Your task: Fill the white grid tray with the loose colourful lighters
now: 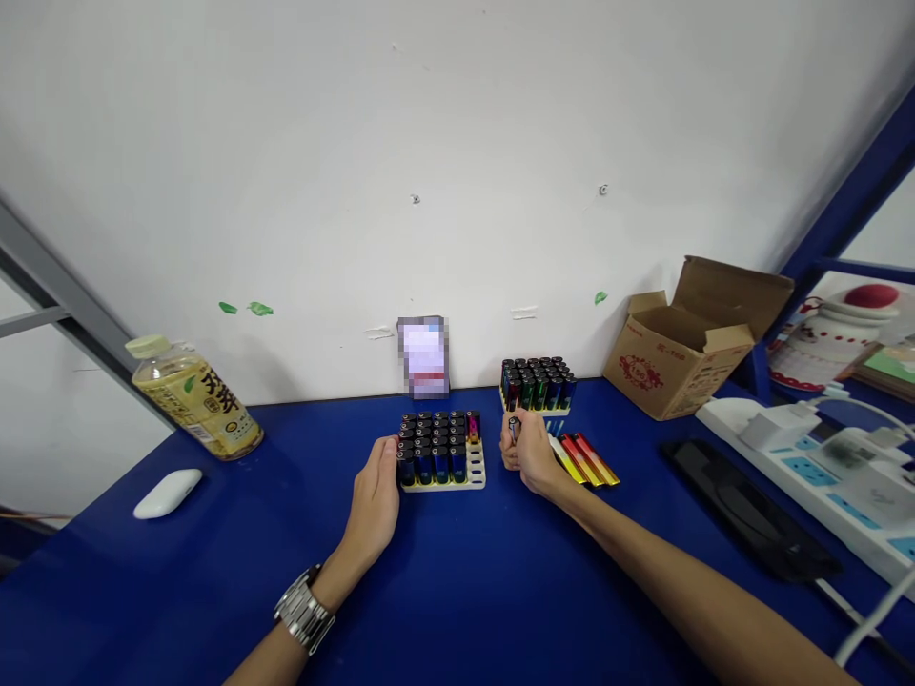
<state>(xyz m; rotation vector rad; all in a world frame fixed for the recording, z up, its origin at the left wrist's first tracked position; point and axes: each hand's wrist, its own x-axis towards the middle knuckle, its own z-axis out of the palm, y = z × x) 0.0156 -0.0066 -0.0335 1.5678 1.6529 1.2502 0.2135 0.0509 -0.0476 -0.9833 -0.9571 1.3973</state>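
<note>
A cream tray [476,470] of upright lighters stands on the blue table, nearly full, with a pink lighter [473,425] at its back right. My left hand [376,497] rests against the tray's left side, fingers curled on its edge. My right hand [527,454] is closed around a single lighter [513,429], held upright just right of the tray. A second full tray of lighters [538,383] stands behind that hand. Several loose red and yellow lighters [584,459] lie flat beside my right wrist.
A tea bottle [194,398] lies tilted at the left, a white mouse-shaped object [168,493] near it. An open cardboard box [690,348] sits at the back right. A black flat object [743,510] and a white power strip [822,467] occupy the right.
</note>
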